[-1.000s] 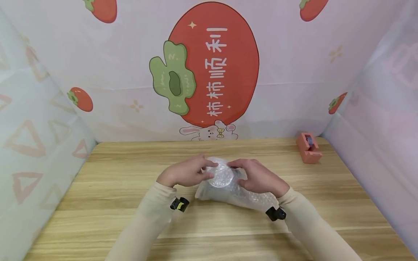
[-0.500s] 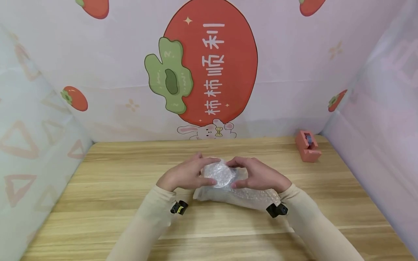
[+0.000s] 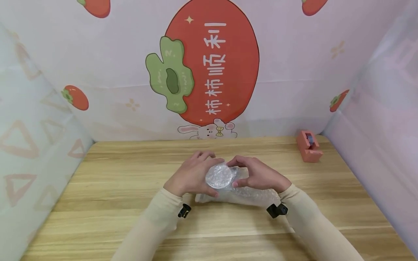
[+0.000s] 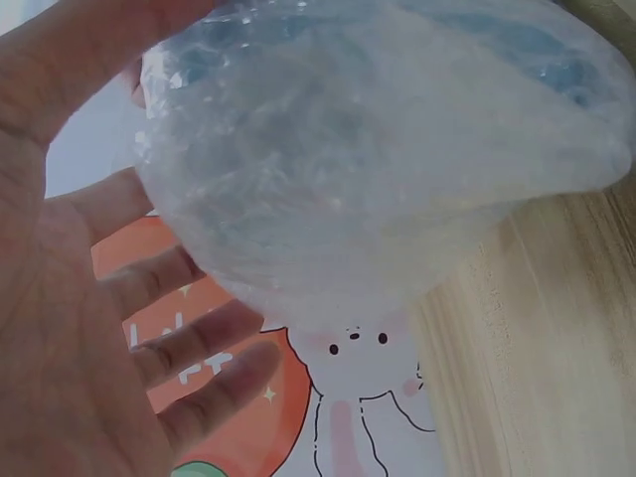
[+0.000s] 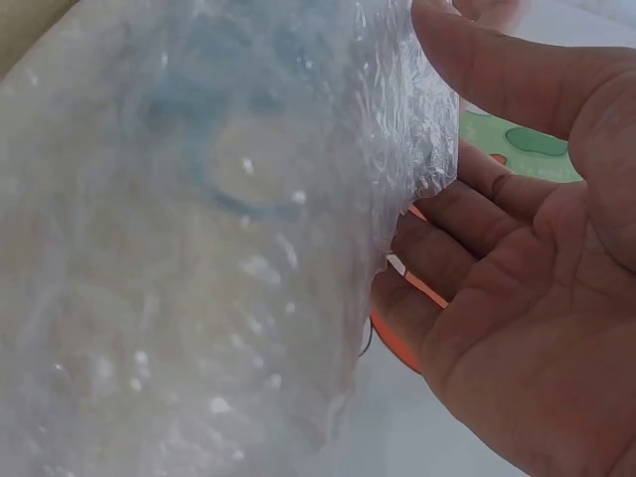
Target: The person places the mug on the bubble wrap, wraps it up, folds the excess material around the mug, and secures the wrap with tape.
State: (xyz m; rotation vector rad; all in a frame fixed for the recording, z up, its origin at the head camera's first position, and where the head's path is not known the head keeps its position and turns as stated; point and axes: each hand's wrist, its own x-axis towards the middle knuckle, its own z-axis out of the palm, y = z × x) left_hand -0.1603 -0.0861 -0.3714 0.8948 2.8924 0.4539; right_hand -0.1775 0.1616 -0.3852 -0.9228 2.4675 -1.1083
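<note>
A bundle in clear bubble wrap [image 3: 219,176] stands mid-table, its round flat top facing up. Loose wrap [image 3: 256,197] trails from it to the right along the wood. My left hand [image 3: 192,175] grips the round part from the left, thumb at the near side and index finger at the far side. On the opposite side my right hand [image 3: 262,175] holds it between thumb and fingers. In the right wrist view a blue curved shape [image 5: 204,174] shows through the wrap; what is inside stays too blurred to tell.
A pink tape dispenser [image 3: 309,146] stands at the back right of the wooden table [image 3: 130,214]. Printed cloth walls [image 3: 124,72] enclose the table at the back and both sides.
My left hand has spread wider round the bundle, its thumb sliding from the top down to the near side. My right thumb has come slightly leftward against the round part.
</note>
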